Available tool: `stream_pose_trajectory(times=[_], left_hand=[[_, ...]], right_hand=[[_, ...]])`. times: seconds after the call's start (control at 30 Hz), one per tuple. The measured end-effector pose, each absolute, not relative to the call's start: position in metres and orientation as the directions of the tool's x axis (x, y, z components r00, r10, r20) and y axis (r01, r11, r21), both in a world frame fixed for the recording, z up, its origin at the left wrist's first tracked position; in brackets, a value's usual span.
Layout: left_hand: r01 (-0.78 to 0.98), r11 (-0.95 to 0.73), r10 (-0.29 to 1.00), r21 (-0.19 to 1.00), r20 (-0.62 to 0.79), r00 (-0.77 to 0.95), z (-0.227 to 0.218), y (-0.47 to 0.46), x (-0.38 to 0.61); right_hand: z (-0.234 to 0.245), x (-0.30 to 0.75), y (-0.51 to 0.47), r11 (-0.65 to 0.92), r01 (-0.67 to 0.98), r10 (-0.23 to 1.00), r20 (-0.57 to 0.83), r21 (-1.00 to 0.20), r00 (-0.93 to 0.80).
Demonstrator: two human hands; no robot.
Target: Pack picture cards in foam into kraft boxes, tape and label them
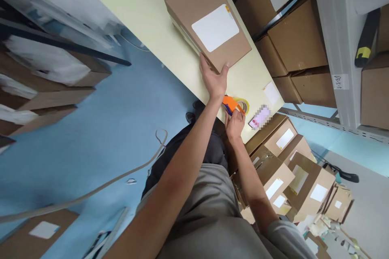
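A closed cardboard box [185, 2] with a blank-looking white label [215, 27] lies on the pale yellow table [146, 12]. My left hand [214, 80] grips the box's near corner, thumb on top and fingers along the side. Closer to my body, my right hand [235, 124] is closed around an orange tape dispenser [231, 103]. Its roll of yellowish tape [243, 104] faces away from me, over the table. Part of the dispenser's handle is hidden by my fingers.
A phone [259, 117] and a white paper slip [272, 92] lie at the table's right end. Shelves with cardboard boxes [299, 36] border the far side. Labelled boxes [313, 178] are stacked at right. A hose [121, 180] crosses the blue floor [121, 117].
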State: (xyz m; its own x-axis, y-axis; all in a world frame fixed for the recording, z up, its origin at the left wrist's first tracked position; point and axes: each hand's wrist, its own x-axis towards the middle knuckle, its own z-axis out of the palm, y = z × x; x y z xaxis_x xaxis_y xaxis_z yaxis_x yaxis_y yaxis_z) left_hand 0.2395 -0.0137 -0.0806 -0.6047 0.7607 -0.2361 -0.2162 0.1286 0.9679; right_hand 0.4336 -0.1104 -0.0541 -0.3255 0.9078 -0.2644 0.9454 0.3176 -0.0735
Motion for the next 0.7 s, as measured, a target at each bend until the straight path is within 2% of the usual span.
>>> stream_pose_trajectory(times=[0.2,0.37,0.43,0.53,0.7], left_hand=[[-0.049,0.292,0.787,0.955,-0.268,-0.556,-0.057,-0.024,0.23],[0.06,0.393,0.81,0.917,-0.315,-0.494,-0.048,-0.036,0.221],[0.059,0.416,0.802,0.908,-0.335,-0.494,-0.046,-0.039,0.22],[0.05,0.444,0.788,0.895,-0.363,-0.498,-0.041,-0.04,0.219],[0.162,0.515,0.801,0.842,-0.405,-0.441,-0.032,-0.039,0.203]], right_hand=[[-0.03,0.472,-0.093,0.353,0.923,0.86,-0.337,-0.151,-0.384],[-0.02,0.518,-0.062,0.19,0.976,0.92,-0.327,-0.105,-0.214],[-0.024,0.516,-0.032,0.18,0.977,0.926,-0.316,-0.116,-0.208],[-0.036,0.496,0.025,0.215,0.955,0.915,-0.3,-0.202,-0.27],[-0.043,0.477,0.096,0.28,0.876,0.85,-0.323,-0.392,-0.416]])
